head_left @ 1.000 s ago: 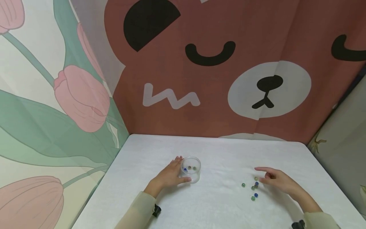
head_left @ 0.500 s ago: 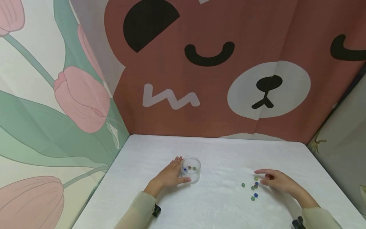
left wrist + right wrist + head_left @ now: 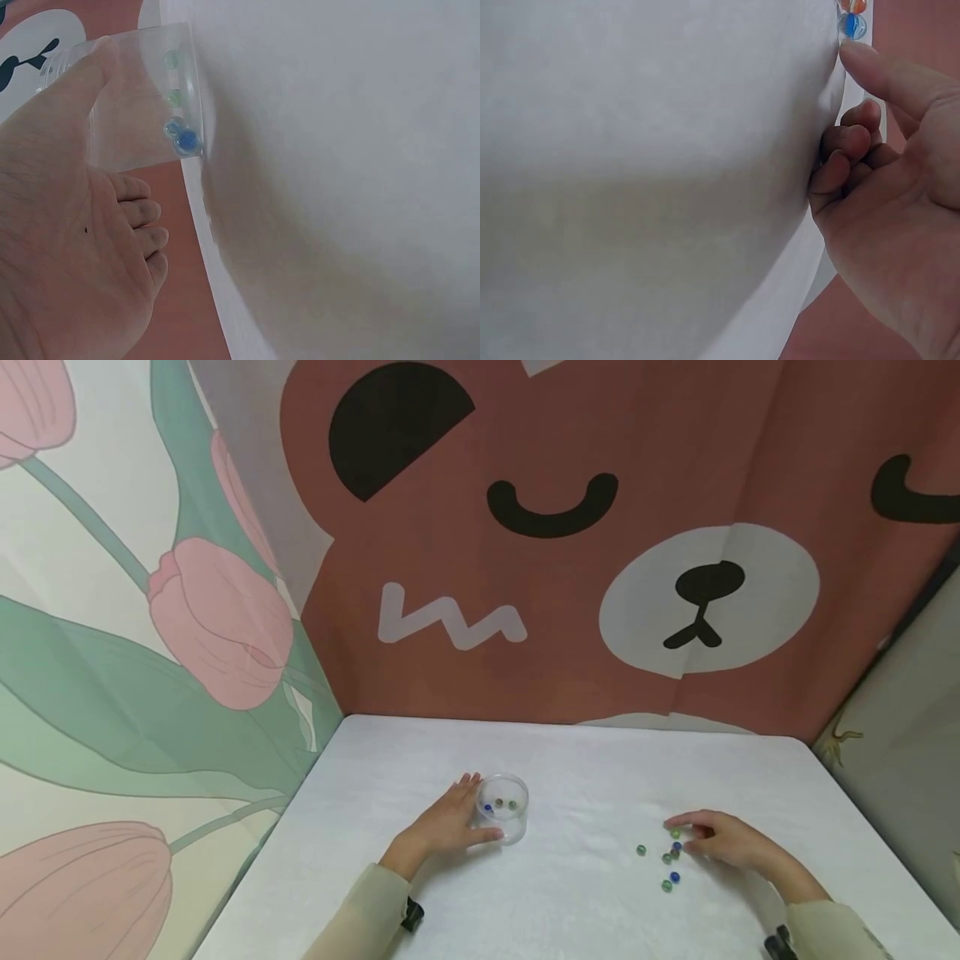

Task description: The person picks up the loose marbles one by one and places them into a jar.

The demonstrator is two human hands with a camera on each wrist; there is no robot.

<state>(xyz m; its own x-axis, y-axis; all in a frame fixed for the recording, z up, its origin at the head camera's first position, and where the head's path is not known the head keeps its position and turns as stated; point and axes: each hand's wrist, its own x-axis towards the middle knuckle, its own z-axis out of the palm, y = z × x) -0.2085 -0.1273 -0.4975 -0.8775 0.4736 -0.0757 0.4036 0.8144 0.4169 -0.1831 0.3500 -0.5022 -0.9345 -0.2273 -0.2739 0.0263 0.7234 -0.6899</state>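
My left hand [image 3: 447,820] holds a clear plastic jar [image 3: 514,832], thumb on the near side and fingers along the far left wall. Several marbles [image 3: 186,140], blue and green, lie on its bottom. At the right, my right hand [image 3: 729,841] rests low over the table beside a loose cluster of glass marbles. Its index finger reaches over a yellow-green marble [image 3: 676,833], and its thumb lies near a blue marble [image 3: 677,847]. The other fingers are curled under, as the right wrist view shows. No marble is visibly gripped.
Nearer me lie another blue marble [image 3: 675,877] and a green marble [image 3: 667,886]. One green marble [image 3: 641,850] sits apart on the left. A white cloth covers the table [image 3: 577,893]; a brown bear-print curtain [image 3: 562,668] hangs behind its back edge.
My right index finger has come down and nearer the yellow-green marble, narrowing the gap to the thumb. My left hand and the jar have stayed in place.
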